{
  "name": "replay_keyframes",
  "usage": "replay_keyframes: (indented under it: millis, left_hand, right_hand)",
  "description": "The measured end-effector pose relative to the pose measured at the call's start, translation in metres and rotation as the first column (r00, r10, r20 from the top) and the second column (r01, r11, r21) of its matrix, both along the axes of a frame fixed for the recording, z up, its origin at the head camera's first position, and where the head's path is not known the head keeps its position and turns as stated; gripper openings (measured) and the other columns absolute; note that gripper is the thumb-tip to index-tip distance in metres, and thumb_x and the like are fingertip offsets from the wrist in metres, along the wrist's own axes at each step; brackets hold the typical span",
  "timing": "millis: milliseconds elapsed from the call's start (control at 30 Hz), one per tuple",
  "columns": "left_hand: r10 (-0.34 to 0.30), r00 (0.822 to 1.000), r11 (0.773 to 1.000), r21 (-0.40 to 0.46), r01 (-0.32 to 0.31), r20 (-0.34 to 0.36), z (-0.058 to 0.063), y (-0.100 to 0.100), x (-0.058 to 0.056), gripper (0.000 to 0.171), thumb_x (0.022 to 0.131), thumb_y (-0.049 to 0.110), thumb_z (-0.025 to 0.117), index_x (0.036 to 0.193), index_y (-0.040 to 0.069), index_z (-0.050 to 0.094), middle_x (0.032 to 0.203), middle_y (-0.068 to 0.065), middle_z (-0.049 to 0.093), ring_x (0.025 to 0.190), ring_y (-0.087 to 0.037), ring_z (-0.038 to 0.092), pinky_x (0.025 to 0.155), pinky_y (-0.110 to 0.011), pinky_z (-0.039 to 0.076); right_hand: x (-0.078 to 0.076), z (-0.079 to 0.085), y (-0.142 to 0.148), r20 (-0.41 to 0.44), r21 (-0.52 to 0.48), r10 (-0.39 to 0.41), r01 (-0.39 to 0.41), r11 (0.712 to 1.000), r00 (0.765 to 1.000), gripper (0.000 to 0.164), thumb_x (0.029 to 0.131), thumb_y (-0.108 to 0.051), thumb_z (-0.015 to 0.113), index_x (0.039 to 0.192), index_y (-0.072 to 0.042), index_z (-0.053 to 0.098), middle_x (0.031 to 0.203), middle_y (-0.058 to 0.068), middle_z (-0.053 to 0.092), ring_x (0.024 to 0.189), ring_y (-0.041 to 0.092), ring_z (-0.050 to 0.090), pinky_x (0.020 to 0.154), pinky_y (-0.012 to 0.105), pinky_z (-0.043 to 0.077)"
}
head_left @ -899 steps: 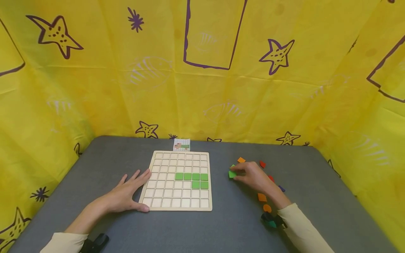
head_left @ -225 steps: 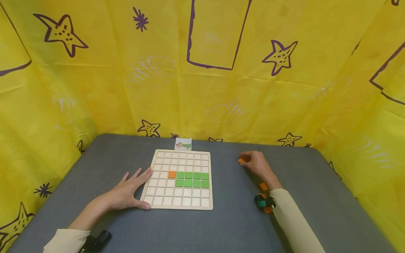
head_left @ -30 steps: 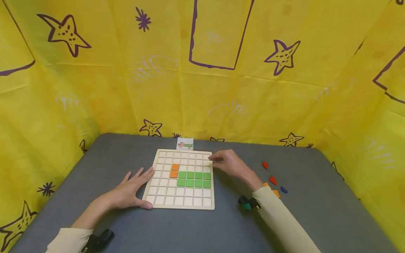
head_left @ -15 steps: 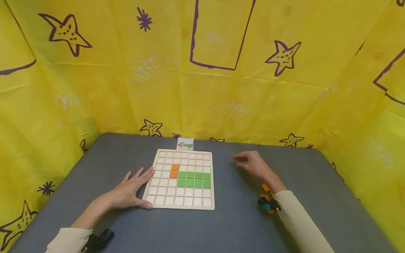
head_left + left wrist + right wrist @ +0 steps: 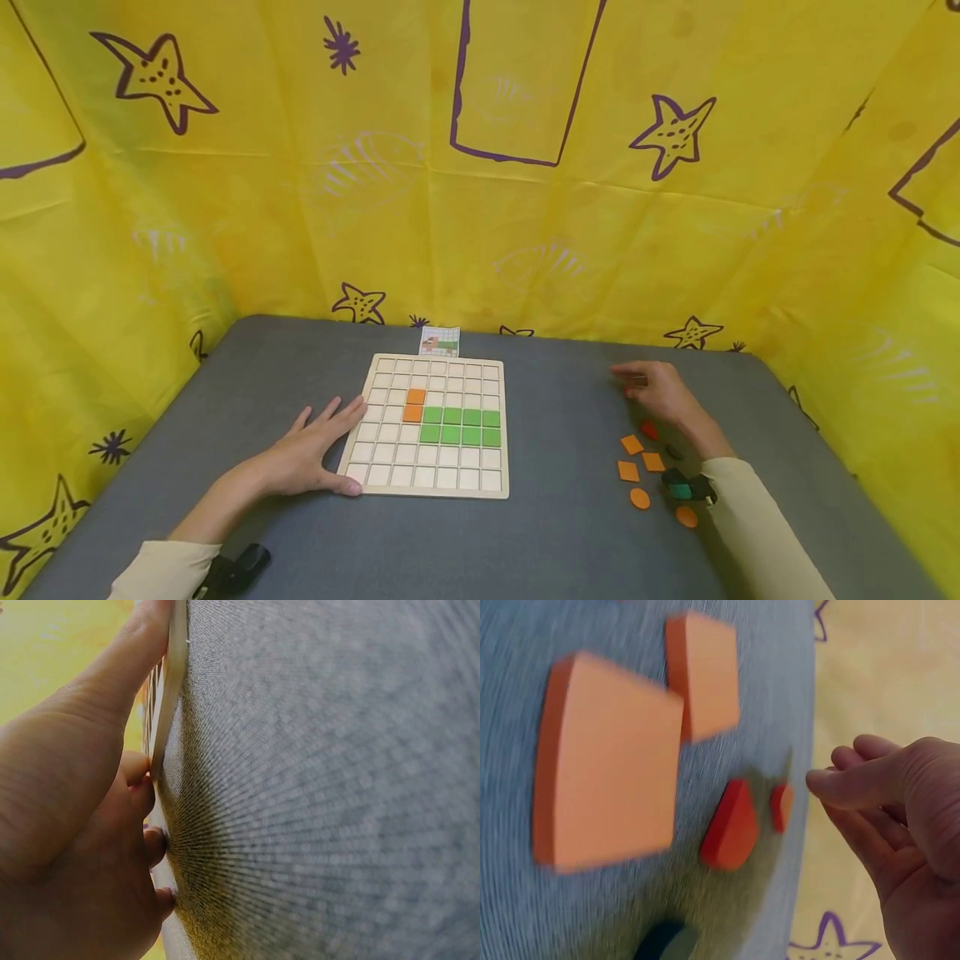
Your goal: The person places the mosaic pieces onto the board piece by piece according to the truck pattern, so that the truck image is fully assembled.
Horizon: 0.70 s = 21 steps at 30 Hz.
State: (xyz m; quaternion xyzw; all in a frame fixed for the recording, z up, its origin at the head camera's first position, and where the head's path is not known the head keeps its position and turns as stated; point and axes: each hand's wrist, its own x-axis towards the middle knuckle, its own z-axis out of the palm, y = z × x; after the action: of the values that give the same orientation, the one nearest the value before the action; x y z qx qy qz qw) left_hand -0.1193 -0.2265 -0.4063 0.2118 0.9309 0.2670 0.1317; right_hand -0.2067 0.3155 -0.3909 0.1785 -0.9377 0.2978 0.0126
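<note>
"Now, what is the left hand (image 5: 303, 462) doing at the grey table (image 5: 555, 542)?"

"It rests along the left edge of a pale gridded board (image 5: 457, 477), fingers spread and thumb at the near corner, gripping nothing."

"And what does the board carry?"

"Eight green squares (image 5: 452, 415) fill two rows of four toward its right side. Two orange squares (image 5: 412, 413) sit one above the other just to their left, the lower one level with the upper green row."

"What about print?"

"A small card (image 5: 439, 342) at the board's far edge bears a grid with a brown-and-green picture; any lettering on it is too small to read. Behind the table, a yellow curtain (image 5: 300, 233) is printed with purple starfish and pale fish."

"Where is the right hand (image 5: 663, 396)?"

"Above the table, well apart from the board, its thumb and fingers loosely bent with nothing between them. Near it on the table lie two red pieces (image 5: 731, 829) and, in shadow, a dark piece (image 5: 673, 452). Closer to the person are three loose orange squares (image 5: 628, 472) and two orange rounds (image 5: 640, 498), one beside the dark wrist strap (image 5: 681, 490) with its teal patch."
</note>
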Motion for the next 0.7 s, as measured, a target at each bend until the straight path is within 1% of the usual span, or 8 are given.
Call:
replay_keyframes:
  millis: [133,233,367,533,700]
  left_hand:
    - [0.001,1.0,1.0,0.002,-0.001,-0.001,0.0,0.0,0.001,0.119,0.067,0.063,0.078,0.156,0.008,0.022,0.162,-0.016,0.017,0.146,-0.048,0.006,0.109,-0.07,-0.006]
    - [-0.001,1.0,1.0,0.004,0.001,-0.005,0.0,0.0,0.001,0.119,0.067,0.064,0.078,0.156,0.007,0.022,0.162,-0.016,0.017,0.146,-0.048,0.006,0.108,-0.07,-0.005]
    - [-0.003,1.0,1.0,0.005,0.003,-0.01,-0.001,-0.001,0.001,0.119,0.067,0.064,0.078,0.156,0.007,0.022,0.162,-0.016,0.017,0.146,-0.048,0.006,0.108,-0.07,-0.005]
    - [-0.001,1.0,1.0,0.003,0.001,-0.009,-0.001,-0.001,0.0,0.119,0.067,0.064,0.078,0.156,0.007,0.022,0.162,-0.016,0.017,0.146,-0.048,0.006,0.108,-0.07,-0.005]
    - [0.0,1.0,1.0,0.003,0.0,-0.008,-0.001,0.0,0.0,0.119,0.067,0.064,0.078,0.156,0.007,0.023,0.162,-0.016,0.017,0.146,-0.048,0.007,0.108,-0.07,-0.005]
  right_hand:
    - [-0.003,-0.002,0.008,0.0,0.034,0.007,-0.007,0.999,1.0,0.046,0.078,0.021,0.06,0.122,0.01,0.063,0.119,0.027,0.065,0.107,0.043,0.063,0.082,0.05,0.055]
    - [-0.004,-0.004,0.012,0.001,0.054,0.003,-0.003,0.999,1.0,0.045,0.077,0.019,0.062,0.121,0.009,0.064,0.117,0.026,0.066,0.106,0.043,0.064,0.081,0.05,0.055]
    - [-0.004,-0.005,0.011,-0.004,0.063,0.001,-0.001,0.998,1.0,0.04,0.079,0.013,0.068,0.119,0.007,0.066,0.115,0.024,0.068,0.105,0.041,0.065,0.083,0.05,0.054]
    - [-0.004,-0.005,0.006,0.001,0.044,0.023,-0.023,0.999,1.0,0.032,0.084,0.005,0.07,0.117,0.008,0.067,0.112,0.024,0.068,0.102,0.04,0.066,0.083,0.049,0.055]
    - [-0.002,-0.005,0.001,0.004,0.035,0.033,-0.033,0.999,0.999,0.031,0.087,-0.002,0.072,0.115,0.009,0.067,0.111,0.024,0.069,0.1,0.04,0.067,0.082,0.047,0.056]
